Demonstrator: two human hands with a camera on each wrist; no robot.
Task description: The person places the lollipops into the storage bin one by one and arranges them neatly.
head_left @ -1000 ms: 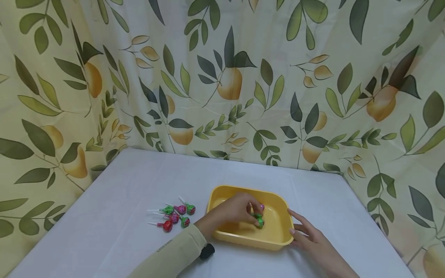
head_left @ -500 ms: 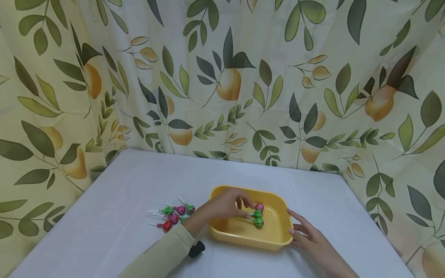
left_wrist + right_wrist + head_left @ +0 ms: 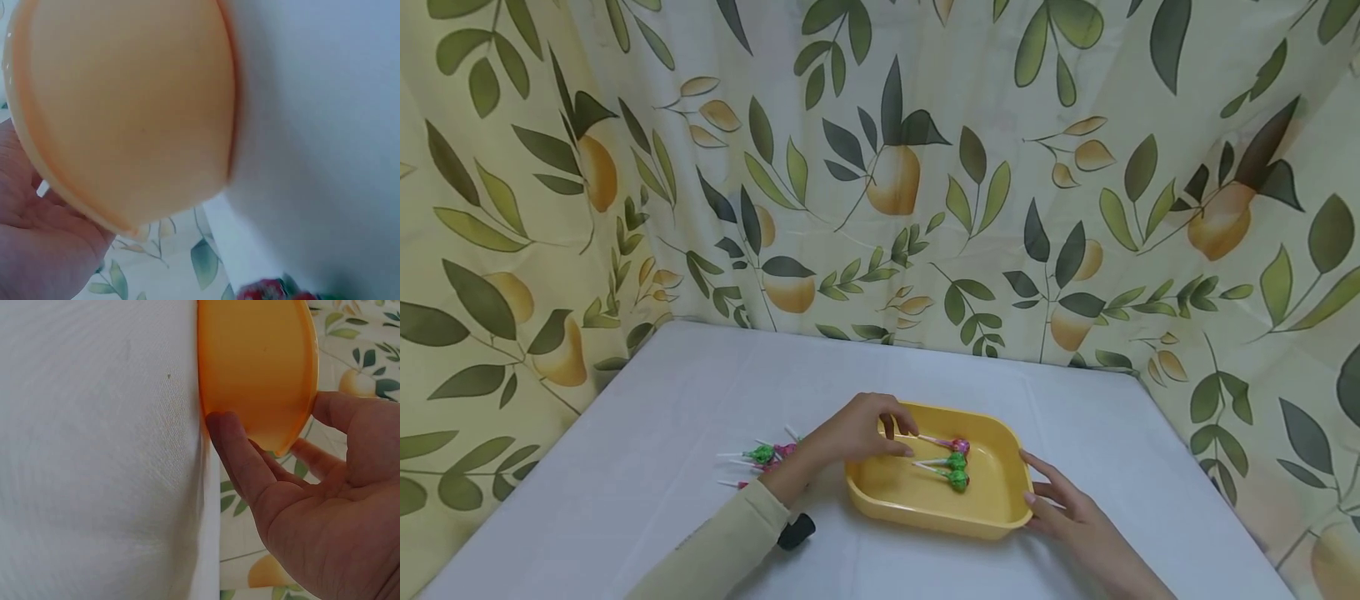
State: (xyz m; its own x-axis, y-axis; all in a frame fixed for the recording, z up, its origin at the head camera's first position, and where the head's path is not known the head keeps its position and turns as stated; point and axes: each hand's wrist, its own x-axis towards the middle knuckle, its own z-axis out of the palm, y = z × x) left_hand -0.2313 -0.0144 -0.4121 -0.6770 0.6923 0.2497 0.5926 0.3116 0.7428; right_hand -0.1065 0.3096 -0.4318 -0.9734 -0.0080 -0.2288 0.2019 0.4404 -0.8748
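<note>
Left hand (image 3: 859, 425) over left side of yellow tray (image 3: 992, 500), fingers loosely bent, thumb apart, seemingly holding nothing; fingertips just beside stick of pink lollipop (image 3: 960, 447). Right hand (image 3: 1071, 512) spread, touching tray's right end at rim and outer wall. Pink lollipop and two green lollipops (image 3: 957, 481) lie in tray. More lollipops (image 3: 763, 454) clustered on white surface (image 3: 737, 367), partly hidden by left arm.
</note>
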